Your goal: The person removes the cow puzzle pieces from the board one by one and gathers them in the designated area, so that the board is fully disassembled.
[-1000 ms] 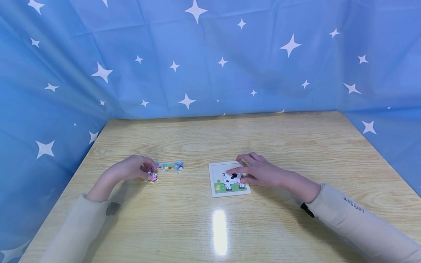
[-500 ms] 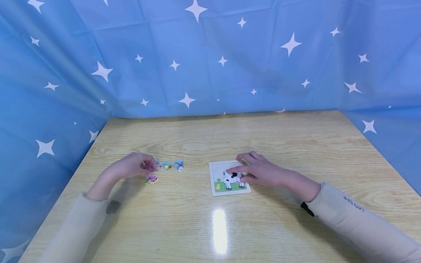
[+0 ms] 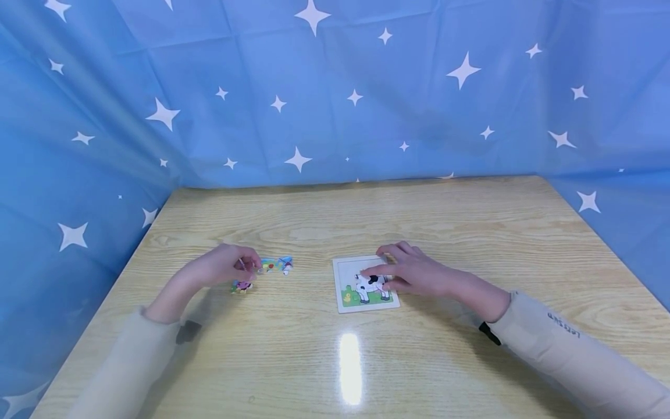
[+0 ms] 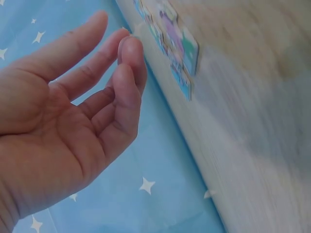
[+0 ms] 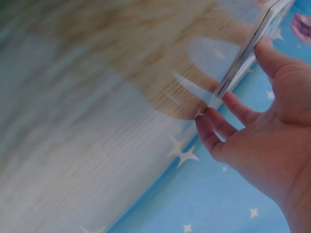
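Note:
A square puzzle board with a pale frame lies at the middle of the table. It shows a black-and-white cow on green ground, its upper part bare. My right hand rests on the board's right side, fingers spread. In the right wrist view, its fingertips are right at the board's edge. My left hand hovers over loose puzzle pieces, with fingers loosely bent. The left wrist view shows no piece between its thumb and fingers. A pink-and-green piece lies below that hand, and blue pieces lie just to its right.
The wooden table carries a bright light reflection near its front. A blue curtain with white stars hangs behind and to both sides. Table space lies between the loose pieces and the board.
My left hand lifts off the pink piece and shifts slightly to the right, toward the blue pieces, leaving the pink piece in view. The right hand and the board stay put.

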`<state>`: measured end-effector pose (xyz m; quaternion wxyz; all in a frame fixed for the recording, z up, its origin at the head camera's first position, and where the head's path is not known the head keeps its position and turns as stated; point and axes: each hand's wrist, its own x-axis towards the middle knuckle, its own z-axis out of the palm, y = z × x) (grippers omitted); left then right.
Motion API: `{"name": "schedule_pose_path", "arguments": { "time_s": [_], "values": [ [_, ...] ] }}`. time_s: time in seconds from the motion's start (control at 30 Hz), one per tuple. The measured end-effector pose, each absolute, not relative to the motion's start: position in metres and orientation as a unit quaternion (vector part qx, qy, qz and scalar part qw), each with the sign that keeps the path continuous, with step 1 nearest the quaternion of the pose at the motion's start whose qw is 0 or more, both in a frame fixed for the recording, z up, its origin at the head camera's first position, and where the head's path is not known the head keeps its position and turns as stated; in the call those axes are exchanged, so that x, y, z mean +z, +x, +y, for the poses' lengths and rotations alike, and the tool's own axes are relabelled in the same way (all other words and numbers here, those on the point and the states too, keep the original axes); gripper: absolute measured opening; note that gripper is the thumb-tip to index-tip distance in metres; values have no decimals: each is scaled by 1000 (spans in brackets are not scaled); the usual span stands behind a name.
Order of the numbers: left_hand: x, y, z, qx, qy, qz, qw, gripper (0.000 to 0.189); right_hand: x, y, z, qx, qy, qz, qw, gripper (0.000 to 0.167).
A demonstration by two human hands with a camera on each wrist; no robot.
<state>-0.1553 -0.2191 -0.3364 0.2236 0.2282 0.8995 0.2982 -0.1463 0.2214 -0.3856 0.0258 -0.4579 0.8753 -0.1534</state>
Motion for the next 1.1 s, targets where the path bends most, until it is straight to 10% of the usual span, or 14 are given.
{"name": "schedule_pose_path", "arguments": {
  "time_s": [1.1],
  "values": [
    [-350, -159, -141, 283, 303, 890, 190, 10, -385, -146, 221, -144, -466, 873, 7, 42]
  ]
}}
